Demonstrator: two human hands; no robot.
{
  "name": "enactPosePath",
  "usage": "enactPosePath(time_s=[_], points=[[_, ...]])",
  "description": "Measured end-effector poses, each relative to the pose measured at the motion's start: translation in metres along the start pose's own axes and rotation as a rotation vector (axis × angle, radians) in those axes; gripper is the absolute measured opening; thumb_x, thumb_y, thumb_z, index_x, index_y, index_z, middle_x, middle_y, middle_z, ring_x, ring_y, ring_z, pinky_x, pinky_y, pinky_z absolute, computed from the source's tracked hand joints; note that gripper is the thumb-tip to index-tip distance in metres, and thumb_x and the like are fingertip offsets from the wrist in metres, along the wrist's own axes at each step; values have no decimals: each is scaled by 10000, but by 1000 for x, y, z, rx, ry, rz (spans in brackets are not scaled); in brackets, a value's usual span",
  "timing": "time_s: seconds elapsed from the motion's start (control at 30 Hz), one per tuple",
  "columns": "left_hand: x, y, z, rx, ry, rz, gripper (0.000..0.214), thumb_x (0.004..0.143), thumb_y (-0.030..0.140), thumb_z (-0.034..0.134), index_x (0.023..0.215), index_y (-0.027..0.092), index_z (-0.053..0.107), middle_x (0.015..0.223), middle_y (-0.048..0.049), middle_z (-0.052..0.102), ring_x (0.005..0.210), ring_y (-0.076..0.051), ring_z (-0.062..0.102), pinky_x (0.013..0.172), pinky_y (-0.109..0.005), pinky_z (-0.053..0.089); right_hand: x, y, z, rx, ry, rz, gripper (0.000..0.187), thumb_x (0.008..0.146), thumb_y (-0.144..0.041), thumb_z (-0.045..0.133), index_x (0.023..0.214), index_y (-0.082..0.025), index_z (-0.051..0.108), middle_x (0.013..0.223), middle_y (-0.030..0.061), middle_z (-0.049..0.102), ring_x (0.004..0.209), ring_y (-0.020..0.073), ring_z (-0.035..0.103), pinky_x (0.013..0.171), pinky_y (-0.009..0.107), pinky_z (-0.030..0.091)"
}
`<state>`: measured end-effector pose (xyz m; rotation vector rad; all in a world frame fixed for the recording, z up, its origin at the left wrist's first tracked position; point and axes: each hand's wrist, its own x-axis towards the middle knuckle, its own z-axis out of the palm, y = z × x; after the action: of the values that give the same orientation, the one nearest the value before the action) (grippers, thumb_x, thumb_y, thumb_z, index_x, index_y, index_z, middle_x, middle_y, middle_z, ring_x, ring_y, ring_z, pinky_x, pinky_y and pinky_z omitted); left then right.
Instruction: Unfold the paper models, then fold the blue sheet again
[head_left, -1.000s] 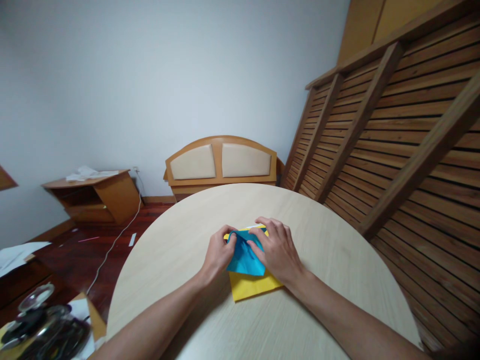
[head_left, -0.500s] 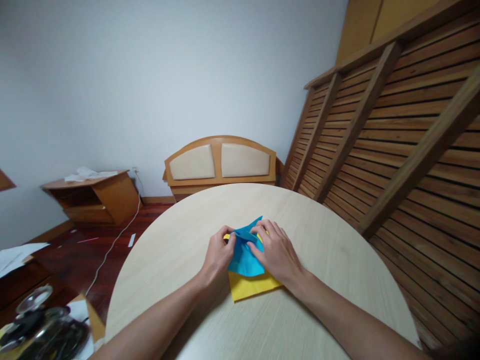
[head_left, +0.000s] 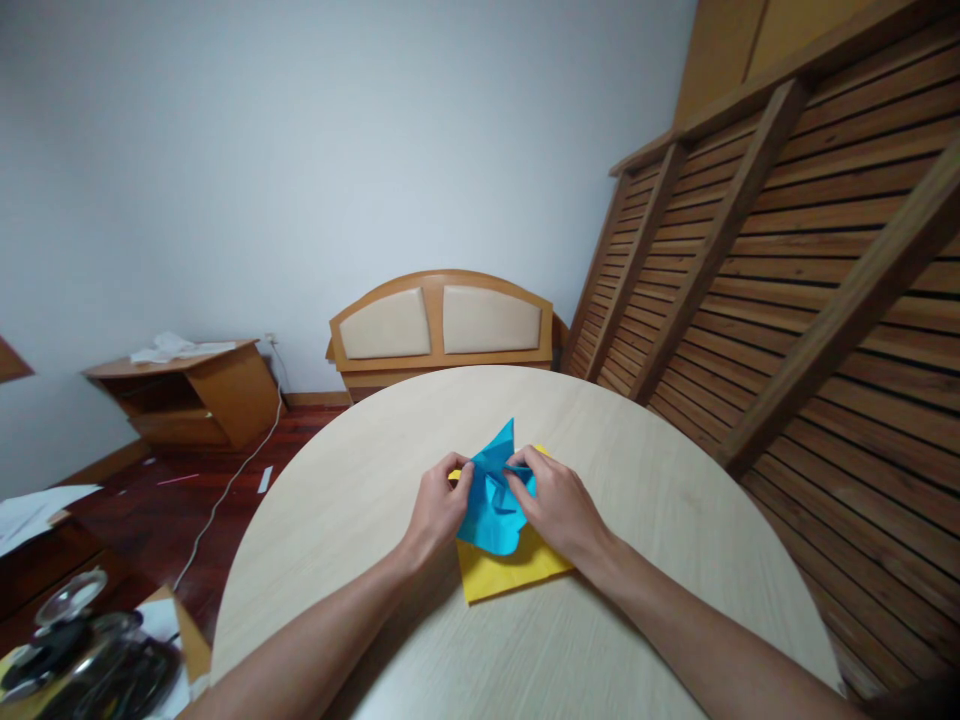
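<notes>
Between my hands is a piece of blue paper (head_left: 487, 520), creased and partly folded, with one pointed corner sticking up at the far side. My left hand (head_left: 439, 505) pinches its left edge between thumb and fingers. On the other side, my right hand (head_left: 559, 500) is closed on a fold near the paper's right part. Beneath the blue paper lies a yellow sheet (head_left: 510, 575), flat on the round pale table (head_left: 337, 490). The blue paper and my hands cover much of the yellow sheet. My right fingertips are partly hidden behind the fold.
A headboard (head_left: 442, 325) stands against the wall beyond the table. Slatted wooden panels (head_left: 750, 270) lean along the right. To the left are a low wooden cabinet (head_left: 210, 400) with papers on it, a cable (head_left: 217, 505) on the floor, and a box of dark items (head_left: 105, 660).
My right fingers have drawn together in a pinch and moved slightly right. The blue paper has opened out more, its pointed corner standing higher. My left hand has hardly moved.
</notes>
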<state>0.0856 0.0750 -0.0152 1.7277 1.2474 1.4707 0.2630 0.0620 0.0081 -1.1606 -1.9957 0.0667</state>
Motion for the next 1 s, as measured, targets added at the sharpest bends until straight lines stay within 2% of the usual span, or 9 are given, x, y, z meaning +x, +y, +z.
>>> enactPosePath(time_s=[0.27, 0.4, 0.53, 0.7, 0.77, 0.87, 0.93, 1.0], points=[[8, -4, -7, -88, 72, -52, 372, 802, 530, 546, 709, 171, 581, 674, -20, 580, 647, -157, 526, 595, -246, 410, 4, 6, -5, 204, 160, 151, 195, 934, -412, 500, 913, -222, 535, 806, 33, 673, 721, 213, 649, 636, 296, 437], [12, -7, -11, -169, 106, -67, 383, 802, 551, 538, 781, 170, 569, 685, 2, 550, 630, -135, 494, 572, -226, 398, 9, 19, -7, 383, 218, 204, 252, 913, -471, 532, 906, -218, 528, 750, 18, 620, 670, 192, 592, 604, 288, 436], [13, -6, -12, -209, 120, -73, 381, 801, 544, 532, 826, 166, 566, 698, 8, 536, 642, -125, 486, 578, -215, 396, 15, 33, -5, 550, 220, 266, 294, 886, -513, 558, 879, -222, 518, 723, -1, 557, 641, 175, 532, 568, 281, 435], [10, -1, -11, -276, 18, -64, 317, 767, 452, 579, 911, 171, 587, 771, -10, 614, 707, -142, 556, 630, -225, 446, 21, 41, -3, 695, 163, 269, 312, 850, -527, 588, 871, -224, 513, 784, 13, 598, 694, 181, 572, 610, 291, 493], [9, 0, -10, -314, -26, -73, 347, 749, 438, 612, 966, 167, 609, 865, -35, 669, 794, -170, 604, 689, -248, 481, 21, 44, -1, 692, 126, 253, 323, 846, -531, 601, 846, -223, 508, 778, 17, 611, 693, 185, 583, 598, 292, 497], [9, -1, -9, -383, -76, -141, 428, 752, 511, 635, 962, 139, 644, 942, -81, 702, 867, -212, 633, 763, -295, 509, 19, 49, 1, 627, 95, 222, 302, 874, -510, 580, 879, -215, 514, 807, 38, 653, 727, 206, 622, 617, 313, 519], [9, -4, -8, -404, -84, -219, 496, 730, 586, 643, 909, 122, 647, 868, -86, 701, 786, -211, 634, 710, -299, 508, 17, 49, 0, 464, 176, 163, 269, 885, -430, 586, 1014, -199, 539, 953, 77, 686, 868, 238, 652, 741, 365, 539], [11, -9, -7, -371, -60, -285, 538, 694, 642, 642, 816, 118, 631, 741, -68, 670, 667, -192, 604, 611, -276, 473, 13, 43, -3, 177, 297, 11, 297, 882, -299, 598, 1156, -196, 554, 1165, 110, 656, 1097, 271, 601, 932, 437, 478]])
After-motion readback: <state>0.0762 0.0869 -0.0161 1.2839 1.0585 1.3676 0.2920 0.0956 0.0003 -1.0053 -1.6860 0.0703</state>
